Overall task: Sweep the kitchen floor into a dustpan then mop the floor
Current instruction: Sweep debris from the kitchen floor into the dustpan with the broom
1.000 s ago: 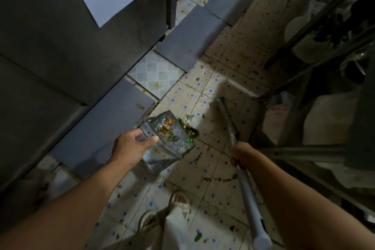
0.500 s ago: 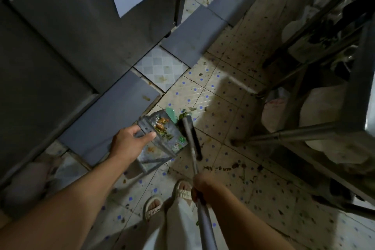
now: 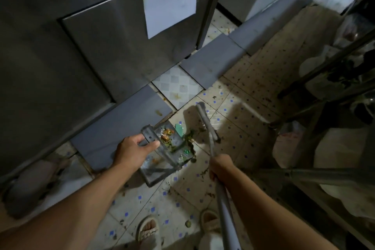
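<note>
Metal dustpan (image 3: pixel 162 148) sits tilted on the speckled tile floor (image 3: pixel 239 119), just in front of a steel cabinet (image 3: pixel 101 46). Food scraps (image 3: pixel 168 138) lie inside the dustpan. The left hand (image 3: pixel 134 150) grips the dustpan's rear edge, thumb and fingers curled around it. To the dustpan's right, the right hand (image 3: pixel 221 166) is wrapped around a broom handle (image 3: pixel 225 205), whose head (image 3: pixel 207 122) rests on the floor just beside the dustpan's mouth. Two sandalled feet (image 3: pixel 148 229) stand below the dustpan.
</note>
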The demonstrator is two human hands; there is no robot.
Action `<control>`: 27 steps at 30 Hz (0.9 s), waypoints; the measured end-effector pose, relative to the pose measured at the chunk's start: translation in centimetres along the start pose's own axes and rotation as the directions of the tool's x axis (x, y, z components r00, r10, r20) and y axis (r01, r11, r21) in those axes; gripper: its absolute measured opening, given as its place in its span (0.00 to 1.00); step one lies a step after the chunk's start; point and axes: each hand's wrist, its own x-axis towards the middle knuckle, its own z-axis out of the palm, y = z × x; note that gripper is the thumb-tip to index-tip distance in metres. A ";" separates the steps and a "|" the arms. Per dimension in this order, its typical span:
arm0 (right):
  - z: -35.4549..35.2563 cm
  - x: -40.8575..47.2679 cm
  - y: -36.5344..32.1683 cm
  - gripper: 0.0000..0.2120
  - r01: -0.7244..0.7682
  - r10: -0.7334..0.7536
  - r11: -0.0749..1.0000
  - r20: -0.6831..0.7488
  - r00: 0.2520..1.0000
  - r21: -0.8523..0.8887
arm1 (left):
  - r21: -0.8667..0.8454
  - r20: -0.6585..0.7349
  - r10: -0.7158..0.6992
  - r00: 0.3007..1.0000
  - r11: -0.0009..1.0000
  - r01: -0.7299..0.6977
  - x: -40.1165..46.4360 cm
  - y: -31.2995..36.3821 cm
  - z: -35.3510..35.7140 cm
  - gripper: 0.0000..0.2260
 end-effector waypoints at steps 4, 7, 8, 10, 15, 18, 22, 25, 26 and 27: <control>-2.8 3.7 -4.3 0.07 0.056 -0.058 0.997 -0.032 0.998 -0.059 | -0.026 -0.045 -0.015 0.999 1.000 0.014 1.2 -0.2 2.1 0.14; -4.9 6.6 -6.3 0.13 0.169 -0.173 0.977 -0.026 0.985 -0.128 | -0.086 -0.079 -0.023 0.997 0.996 0.016 1.8 -0.5 3.8 0.04; -5.5 7.5 -6.7 0.14 0.206 -0.209 0.965 -0.003 0.978 -0.161 | -0.113 -0.109 -0.021 0.994 0.994 0.009 1.8 -0.7 4.5 0.04; -6.4 9.2 -7.1 0.15 0.223 -0.229 0.955 -0.009 0.973 -0.194 | -0.137 -0.140 -0.052 0.989 0.990 0.032 1.7 -1.1 5.7 0.03; -6.6 11.4 -4.5 0.15 0.157 -0.154 0.938 0.034 0.987 -0.310 | -0.221 -0.234 -0.123 0.964 0.973 0.071 0.8 -2.3 8.7 0.06; -5.5 11.4 -1.3 0.13 0.154 -0.126 0.918 0.100 0.987 -0.365 | -0.220 -0.270 -0.134 0.954 0.973 0.075 -0.5 -2.7 10.1 0.07; -4.1 10.6 3.2 0.15 0.156 -0.102 0.896 0.148 0.984 -0.415 | -0.225 -0.303 -0.182 0.936 0.968 0.115 -3.0 -3.7 11.1 0.17; -3.3 8.9 6.6 0.14 0.205 -0.117 0.862 0.213 0.970 -0.463 | -0.222 -0.317 -0.186 0.930 0.968 0.118 -5.0 -4.8 11.4 0.09; -2.8 8.5 7.9 0.13 0.220 -0.117 0.848 0.235 0.965 -0.481 | -0.224 -0.319 -0.185 0.930 0.968 0.116 -5.9 -5.1 11.3 0.07; -2.5 8.0 9.1 0.11 0.202 -0.092 0.849 0.241 0.966 -0.489 | -0.229 -0.316 -0.187 0.930 0.966 0.117 -6.7 -5.5 11.2 0.07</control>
